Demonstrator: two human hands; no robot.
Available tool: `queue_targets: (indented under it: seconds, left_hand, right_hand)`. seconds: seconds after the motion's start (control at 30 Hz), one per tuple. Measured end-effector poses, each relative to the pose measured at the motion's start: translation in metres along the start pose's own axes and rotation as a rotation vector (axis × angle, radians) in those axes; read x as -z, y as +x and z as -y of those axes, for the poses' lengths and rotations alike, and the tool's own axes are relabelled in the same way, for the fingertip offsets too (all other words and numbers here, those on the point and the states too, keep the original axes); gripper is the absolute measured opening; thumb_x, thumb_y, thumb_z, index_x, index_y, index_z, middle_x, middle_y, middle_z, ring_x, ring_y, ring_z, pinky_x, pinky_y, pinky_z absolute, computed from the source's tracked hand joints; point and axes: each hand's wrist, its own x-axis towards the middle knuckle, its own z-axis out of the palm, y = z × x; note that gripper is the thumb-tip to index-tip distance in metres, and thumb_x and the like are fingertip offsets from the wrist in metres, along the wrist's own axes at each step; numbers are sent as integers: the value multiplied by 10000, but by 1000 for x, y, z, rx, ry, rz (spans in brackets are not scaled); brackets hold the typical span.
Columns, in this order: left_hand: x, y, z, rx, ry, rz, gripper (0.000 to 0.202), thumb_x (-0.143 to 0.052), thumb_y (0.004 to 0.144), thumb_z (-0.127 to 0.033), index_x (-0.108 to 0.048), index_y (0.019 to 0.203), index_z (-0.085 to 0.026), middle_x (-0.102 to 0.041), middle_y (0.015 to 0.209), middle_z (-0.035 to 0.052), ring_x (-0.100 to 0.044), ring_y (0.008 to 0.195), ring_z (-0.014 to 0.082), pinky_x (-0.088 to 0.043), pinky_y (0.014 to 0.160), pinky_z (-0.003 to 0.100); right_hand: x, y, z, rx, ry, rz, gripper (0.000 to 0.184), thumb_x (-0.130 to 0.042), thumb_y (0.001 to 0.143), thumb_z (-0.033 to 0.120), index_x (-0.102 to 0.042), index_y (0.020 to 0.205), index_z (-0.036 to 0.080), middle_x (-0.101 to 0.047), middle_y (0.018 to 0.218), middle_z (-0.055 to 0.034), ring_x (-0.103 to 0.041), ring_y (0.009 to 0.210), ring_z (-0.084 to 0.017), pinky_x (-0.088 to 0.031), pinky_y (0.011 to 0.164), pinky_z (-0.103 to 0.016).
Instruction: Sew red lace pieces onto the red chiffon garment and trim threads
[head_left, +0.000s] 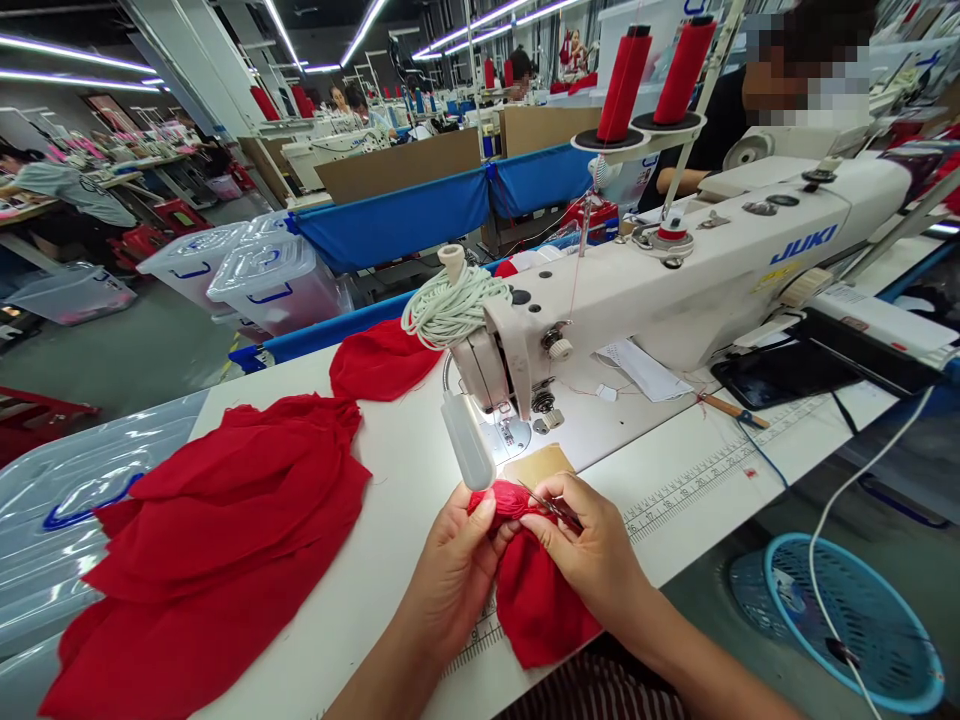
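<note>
My left hand (pixel 457 560) is closed on the gathered edge of a piece of red fabric (pixel 540 600), thumb on top. My right hand (pixel 592 545) pinches the same edge from the other side. Within its fingers lies a slim dark metal tool, seemingly thread snips (pixel 562 514), with the pointed tip over the gathers. The rest of the cloth hangs down over the table's front edge. Just beyond my hands stands a white sewing machine (pixel 675 270), its needle area (pixel 506 430) lit and apart from the fabric.
A large heap of red fabric (pixel 225 540) lies on the left, with a smaller red piece (pixel 386 360) behind it. Pale green cord (pixel 454 305) hangs on the machine head. A phone (pixel 787 370) and wooden-handled tool (pixel 735 410) rest right. Below is a blue basket (pixel 911 640). A person sits opposite.
</note>
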Motion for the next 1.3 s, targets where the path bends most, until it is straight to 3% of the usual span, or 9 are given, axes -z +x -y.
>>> queue_targets:
  seconds: [0.13, 0.27, 0.43, 0.53, 0.63, 0.83, 1.3]
  left_hand:
    - [-4, -2, 0, 24, 6, 33, 171, -683, 814, -287, -625, 920, -167, -682, 924, 56, -649, 876, 175, -523, 768, 251]
    - [-5, -3, 2, 7, 22, 20, 188, -726, 770, -291, -620, 865, -169, -690, 899, 50, -650, 888, 192, -513, 771, 266]
    - [-1, -3, 4, -31, 37, 13, 192, -697, 799, -279, -643, 953, -179, -699, 950, 59, -643, 933, 203, -506, 816, 288]
    - [0, -1, 4, -19, 39, 15, 161, -671, 822, -286, -649, 948, -188, -704, 978, 60, -641, 953, 207, -507, 832, 297]
    - [0, -1, 4, -27, 42, 8, 148, -662, 828, -306, -656, 914, -185, -709, 969, 63, -646, 947, 213, -512, 828, 304]
    - [-3, -3, 4, -50, 65, -30, 145, -669, 823, -316, -653, 895, -192, -716, 879, 42, -655, 875, 183, -512, 768, 264]
    - [-2, -3, 5, -80, 170, -88, 199, -713, 775, -358, -633, 847, -191, -719, 866, 27, -650, 825, 173, -493, 758, 267]
  right_hand:
    - [3, 1, 7, 122, 117, -28, 138, -667, 800, 229, -617, 929, 233, -562, 867, -5, -564, 714, -125, -468, 549, -199]
    - [1, 6, 12, 254, 51, -58, 73, -592, 846, 179, -641, 848, 233, -538, 795, 2, -544, 706, -126, -452, 583, -220]
    - [5, 9, 15, 162, 21, -92, 157, -502, 894, 212, -557, 747, 207, -562, 732, 3, -549, 655, -124, -467, 595, -230]
    - [15, 6, 12, 149, -99, -1, 127, -503, 911, 283, -605, 935, 211, -651, 866, -29, -616, 743, -150, -501, 662, -252]
    - [23, -1, 5, 240, -260, 0, 259, -479, 939, 319, -598, 1131, 191, -685, 925, -63, -644, 809, -178, -509, 693, -271]
    - [23, -7, 0, 392, -483, -23, 287, -475, 952, 312, -654, 1106, 149, -638, 716, -44, -580, 640, -170, -449, 581, -262]
    - [19, -5, 4, 342, -536, -12, 294, -446, 961, 324, -683, 1052, 176, -646, 699, -28, -581, 614, -151, -424, 552, -250]
